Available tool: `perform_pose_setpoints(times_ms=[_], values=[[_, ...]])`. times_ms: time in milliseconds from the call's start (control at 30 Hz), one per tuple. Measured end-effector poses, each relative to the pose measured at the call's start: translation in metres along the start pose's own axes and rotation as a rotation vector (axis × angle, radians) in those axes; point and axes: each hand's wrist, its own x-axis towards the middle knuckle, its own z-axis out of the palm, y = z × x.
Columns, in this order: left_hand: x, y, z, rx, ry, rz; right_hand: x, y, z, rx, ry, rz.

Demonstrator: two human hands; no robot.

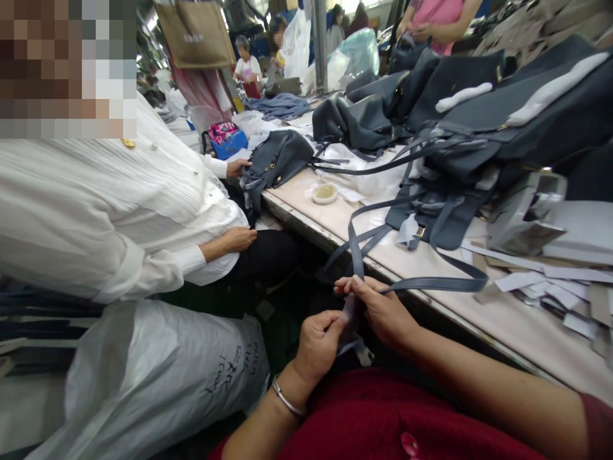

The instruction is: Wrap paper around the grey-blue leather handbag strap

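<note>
Both my hands are at a dark blue-grey bag strap point(355, 246), just off the table's near edge. My right hand point(383, 310) pinches the strap between thumb and fingers. Closer to my body, my left hand point(322, 342) grips the strap's lower end, where a thin, pale, translucent wrapping point(350, 312) shows. The strap loops up onto the table towards a dark blue-grey bag point(450, 217). A gold-coloured buckle point(421, 231) and a scrap of white wrapping point(408, 230) lie on that bag's near part. What hangs below my hands is partly hidden.
A co-worker in a white top point(158, 211) stands at the left, one hand on another dark bag point(282, 156). A small round dish point(324, 193) sits on the table point(330, 220). Paper strips point(550, 284) lie at the right. A large whitish sack point(167, 370) stands at lower left.
</note>
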Motion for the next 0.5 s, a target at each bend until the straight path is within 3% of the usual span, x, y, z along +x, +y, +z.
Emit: perform_pose_setpoints(times_ms=[67, 133, 300, 367, 500], values=[[0.009, 0.015, 0.006, -0.058, 0.025, 0.021, -0.004, -0.005, 0.000, -0.135, -0.035, -0.040], [0.015, 0.028, 0.011, -0.090, 0.029, 0.046, -0.007, -0.010, -0.004, -0.127, -0.089, -0.012], [0.014, 0.037, 0.004, 0.012, 0.071, 0.079, 0.009, -0.060, -0.030, 0.412, -0.342, 0.165], [0.011, 0.038, 0.000, 0.049, 0.077, 0.086, 0.026, -0.088, -0.037, 0.538, -0.318, 0.172], [0.012, 0.049, -0.004, 0.082, 0.104, 0.116, 0.050, -0.116, -0.029, 0.533, -0.050, 0.090]])
